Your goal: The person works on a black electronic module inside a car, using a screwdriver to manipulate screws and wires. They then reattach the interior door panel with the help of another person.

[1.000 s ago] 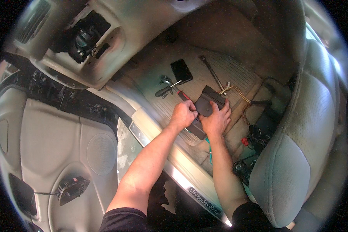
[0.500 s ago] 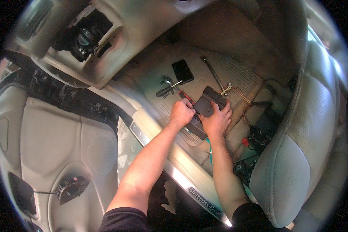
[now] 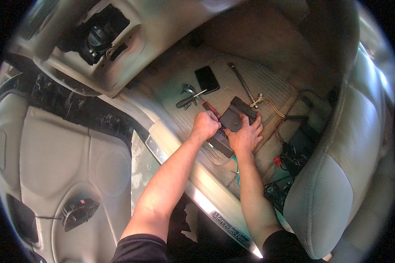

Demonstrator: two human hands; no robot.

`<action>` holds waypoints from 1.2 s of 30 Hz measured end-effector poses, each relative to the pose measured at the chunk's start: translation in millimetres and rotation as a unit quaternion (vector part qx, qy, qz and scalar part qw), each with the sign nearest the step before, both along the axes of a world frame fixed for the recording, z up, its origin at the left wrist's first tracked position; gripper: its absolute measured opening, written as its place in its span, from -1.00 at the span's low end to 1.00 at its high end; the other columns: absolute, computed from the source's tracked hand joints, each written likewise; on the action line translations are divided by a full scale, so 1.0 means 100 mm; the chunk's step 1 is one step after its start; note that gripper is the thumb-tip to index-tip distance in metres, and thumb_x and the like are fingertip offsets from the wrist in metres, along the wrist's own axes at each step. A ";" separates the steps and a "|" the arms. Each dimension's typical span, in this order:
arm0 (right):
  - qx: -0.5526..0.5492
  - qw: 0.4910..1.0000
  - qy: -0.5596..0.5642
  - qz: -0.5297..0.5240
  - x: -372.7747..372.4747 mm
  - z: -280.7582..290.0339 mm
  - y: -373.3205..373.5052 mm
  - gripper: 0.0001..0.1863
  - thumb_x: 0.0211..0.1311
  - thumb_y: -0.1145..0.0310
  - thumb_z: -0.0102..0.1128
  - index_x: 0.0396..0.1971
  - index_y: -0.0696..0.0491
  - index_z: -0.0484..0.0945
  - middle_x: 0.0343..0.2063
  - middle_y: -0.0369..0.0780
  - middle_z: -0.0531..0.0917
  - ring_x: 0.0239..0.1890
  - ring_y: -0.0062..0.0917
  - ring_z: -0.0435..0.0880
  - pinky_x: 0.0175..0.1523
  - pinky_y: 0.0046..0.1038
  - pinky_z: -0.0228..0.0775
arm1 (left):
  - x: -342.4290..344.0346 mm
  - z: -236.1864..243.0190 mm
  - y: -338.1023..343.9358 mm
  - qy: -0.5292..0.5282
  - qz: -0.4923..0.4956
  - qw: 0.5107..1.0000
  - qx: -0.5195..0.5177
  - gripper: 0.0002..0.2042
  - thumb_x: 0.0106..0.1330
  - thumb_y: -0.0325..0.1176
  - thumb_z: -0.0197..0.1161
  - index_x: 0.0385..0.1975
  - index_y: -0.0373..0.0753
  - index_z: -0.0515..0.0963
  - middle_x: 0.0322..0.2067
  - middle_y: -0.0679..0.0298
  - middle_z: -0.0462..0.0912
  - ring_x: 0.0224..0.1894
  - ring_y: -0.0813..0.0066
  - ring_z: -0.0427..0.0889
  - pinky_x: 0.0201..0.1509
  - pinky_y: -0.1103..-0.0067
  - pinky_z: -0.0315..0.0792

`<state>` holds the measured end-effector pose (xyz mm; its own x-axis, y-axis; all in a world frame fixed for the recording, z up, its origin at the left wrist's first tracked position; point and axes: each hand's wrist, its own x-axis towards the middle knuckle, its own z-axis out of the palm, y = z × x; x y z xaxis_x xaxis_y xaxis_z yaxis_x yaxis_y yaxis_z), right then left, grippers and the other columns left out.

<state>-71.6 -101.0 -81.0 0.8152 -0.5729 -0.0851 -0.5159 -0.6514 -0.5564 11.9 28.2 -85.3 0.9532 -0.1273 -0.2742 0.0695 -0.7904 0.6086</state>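
Observation:
On the ribbed floor mat of a car footwell, a dark plastic box with a slotted lower section lies at a slant. My right hand grips its right side, fingers over the top and thumb near the seam. Against the left edge of the box, my left hand is curled closed; what its fingers hold is hidden. A red-and-black tool handle sticks out just beyond those knuckles. Thin tan wires run from near the box's far end toward the seat.
A dark-handled screwdriver, keys, a black phone and a long metal bar lie on the mat. The seat bounds the right, with loose wiring beside it. An open door panel stands left, the door sill nearer.
The view has shifted slightly. My left hand's grip looks a little changed at the box edge; my right hand and the box stay in place.

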 end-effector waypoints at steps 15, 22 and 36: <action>-0.008 1.000 0.004 0.000 0.00 -0.01 0.02 -0.21 -0.17 0.08 0.61 0.18 -0.21 0.49 0.45 -0.06 0.07 0.45 -0.08 0.10 0.33 0.07 0.15 | 0.02 0.03 0.08 -0.001 -0.035 0.999 -0.012 -0.75 -0.05 -0.28 0.49 -0.38 -0.23 0.70 -0.37 0.15 0.74 -0.27 0.27 0.72 -0.09 0.42 0.56; -0.011 1.000 0.005 0.000 0.01 -0.02 0.00 -0.22 -0.18 0.09 0.61 0.17 -0.20 0.50 0.45 -0.05 0.06 0.44 -0.06 0.10 0.32 0.08 0.15 | 0.02 0.03 0.05 0.007 -0.025 1.000 -0.010 -0.75 -0.07 -0.28 0.49 -0.38 -0.23 0.70 -0.39 0.13 0.75 -0.28 0.27 0.72 -0.11 0.42 0.57; -0.014 1.000 0.013 -0.002 0.02 0.00 0.00 -0.22 -0.17 0.09 0.61 0.16 -0.20 0.50 0.44 -0.06 0.08 0.44 -0.09 0.11 0.32 0.09 0.17 | 0.01 0.02 0.07 -0.002 -0.042 0.999 -0.024 -0.76 -0.03 -0.29 0.49 -0.37 -0.24 0.71 -0.36 0.15 0.75 -0.27 0.30 0.72 -0.11 0.42 0.57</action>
